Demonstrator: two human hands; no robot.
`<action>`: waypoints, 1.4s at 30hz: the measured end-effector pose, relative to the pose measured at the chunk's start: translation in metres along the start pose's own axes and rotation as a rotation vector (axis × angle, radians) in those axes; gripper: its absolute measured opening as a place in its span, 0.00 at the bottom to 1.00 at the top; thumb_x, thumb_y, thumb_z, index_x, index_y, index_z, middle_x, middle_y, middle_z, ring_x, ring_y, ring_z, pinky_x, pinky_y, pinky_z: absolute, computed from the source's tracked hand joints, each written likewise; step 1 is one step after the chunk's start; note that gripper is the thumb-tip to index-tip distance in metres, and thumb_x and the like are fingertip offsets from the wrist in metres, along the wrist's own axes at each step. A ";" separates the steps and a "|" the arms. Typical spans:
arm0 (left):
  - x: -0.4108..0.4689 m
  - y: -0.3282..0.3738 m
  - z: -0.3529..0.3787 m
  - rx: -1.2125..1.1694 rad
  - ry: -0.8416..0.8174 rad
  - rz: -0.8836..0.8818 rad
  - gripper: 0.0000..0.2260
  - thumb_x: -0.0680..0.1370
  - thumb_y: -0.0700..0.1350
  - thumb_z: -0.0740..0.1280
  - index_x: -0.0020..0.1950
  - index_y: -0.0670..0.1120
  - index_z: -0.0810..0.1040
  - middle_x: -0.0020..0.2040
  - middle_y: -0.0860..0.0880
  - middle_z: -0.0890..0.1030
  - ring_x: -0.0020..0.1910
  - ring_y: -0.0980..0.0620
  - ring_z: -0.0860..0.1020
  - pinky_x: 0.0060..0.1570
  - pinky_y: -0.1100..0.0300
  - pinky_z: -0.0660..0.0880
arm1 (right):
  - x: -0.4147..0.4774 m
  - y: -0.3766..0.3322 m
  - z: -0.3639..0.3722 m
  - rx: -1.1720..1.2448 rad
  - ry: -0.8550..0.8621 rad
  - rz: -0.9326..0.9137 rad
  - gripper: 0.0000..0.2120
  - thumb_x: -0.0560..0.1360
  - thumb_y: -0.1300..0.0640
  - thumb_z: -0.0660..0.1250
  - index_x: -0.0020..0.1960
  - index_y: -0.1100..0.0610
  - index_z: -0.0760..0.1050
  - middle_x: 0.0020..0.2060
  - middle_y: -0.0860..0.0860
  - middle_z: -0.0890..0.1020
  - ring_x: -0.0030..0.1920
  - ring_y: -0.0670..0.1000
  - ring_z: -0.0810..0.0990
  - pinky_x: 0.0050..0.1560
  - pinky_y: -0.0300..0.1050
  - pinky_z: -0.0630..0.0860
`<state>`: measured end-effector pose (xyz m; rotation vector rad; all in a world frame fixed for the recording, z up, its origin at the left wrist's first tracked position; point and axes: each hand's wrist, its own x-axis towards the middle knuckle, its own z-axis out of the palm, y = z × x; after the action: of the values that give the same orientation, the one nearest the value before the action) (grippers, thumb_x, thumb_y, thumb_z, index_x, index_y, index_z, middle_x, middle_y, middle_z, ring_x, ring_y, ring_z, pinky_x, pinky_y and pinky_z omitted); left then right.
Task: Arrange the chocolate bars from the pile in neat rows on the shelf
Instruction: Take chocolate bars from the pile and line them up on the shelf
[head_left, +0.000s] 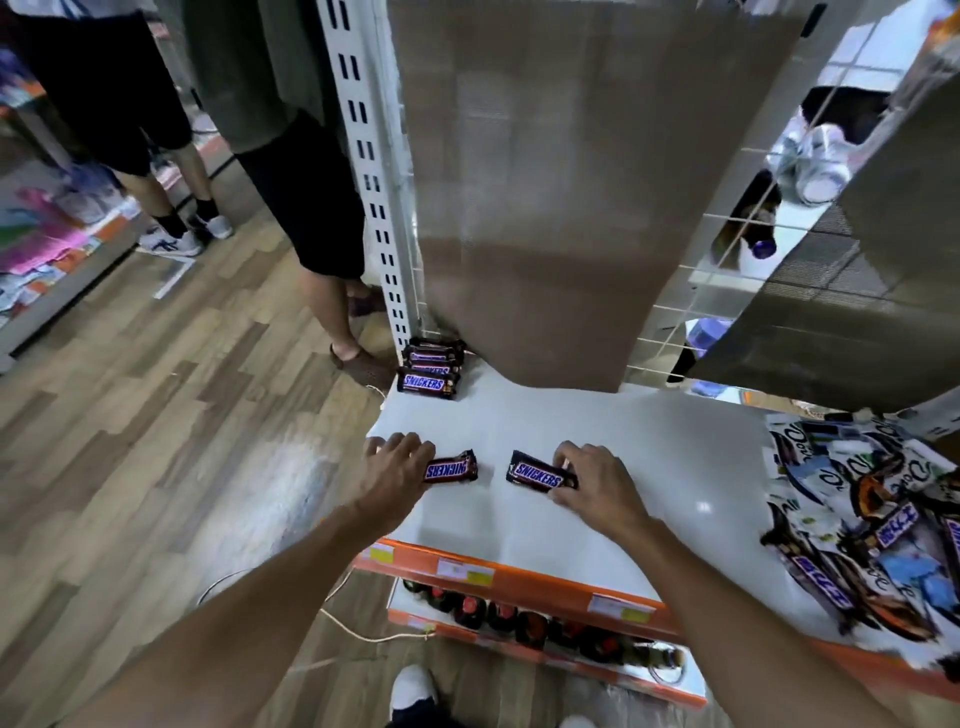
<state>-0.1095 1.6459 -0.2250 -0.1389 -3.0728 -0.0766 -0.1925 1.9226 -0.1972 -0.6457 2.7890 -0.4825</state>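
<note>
On the white shelf (571, 431) lie two brown Snickers bars. My left hand (395, 467) grips the left end of one Snickers bar (451, 467), whose label reads upside down. My right hand (592, 483) pinches the right end of the other Snickers bar (537, 475), slightly tilted. A short row of stacked Snickers bars (431, 366) runs along the shelf's far left corner, beside the upright. The pile of mixed chocolate bars (872, 525) covers the shelf's right end.
A slotted white upright (371, 171) and a brown panel (561, 182) back the shelf. The front edge carries an orange price strip (519, 577), with bottles on the lower shelf (519, 618). Two people's legs (311, 208) stand on the wooden floor at left.
</note>
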 end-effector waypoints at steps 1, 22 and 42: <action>0.001 -0.008 0.000 0.011 0.006 -0.004 0.18 0.62 0.46 0.79 0.45 0.46 0.76 0.40 0.47 0.77 0.40 0.44 0.77 0.40 0.49 0.73 | 0.006 -0.008 0.003 0.024 0.015 0.000 0.13 0.70 0.52 0.73 0.51 0.52 0.73 0.44 0.51 0.79 0.46 0.51 0.75 0.43 0.44 0.68; 0.089 -0.079 0.003 0.095 0.104 0.146 0.19 0.67 0.54 0.77 0.53 0.46 0.78 0.48 0.45 0.79 0.46 0.43 0.78 0.46 0.48 0.74 | 0.096 -0.099 0.033 0.123 0.234 -0.042 0.05 0.70 0.58 0.72 0.44 0.54 0.79 0.40 0.51 0.83 0.49 0.54 0.74 0.50 0.46 0.69; 0.084 -0.098 0.004 -0.073 0.156 0.218 0.33 0.59 0.43 0.77 0.62 0.47 0.69 0.53 0.44 0.77 0.51 0.44 0.75 0.45 0.48 0.76 | 0.126 -0.122 0.051 0.170 0.301 0.016 0.03 0.70 0.59 0.68 0.42 0.54 0.80 0.38 0.48 0.84 0.50 0.53 0.75 0.50 0.46 0.70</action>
<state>-0.2019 1.5557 -0.2276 -0.4479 -2.8798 -0.1787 -0.2410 1.7477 -0.2184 -0.5521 2.9804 -0.8677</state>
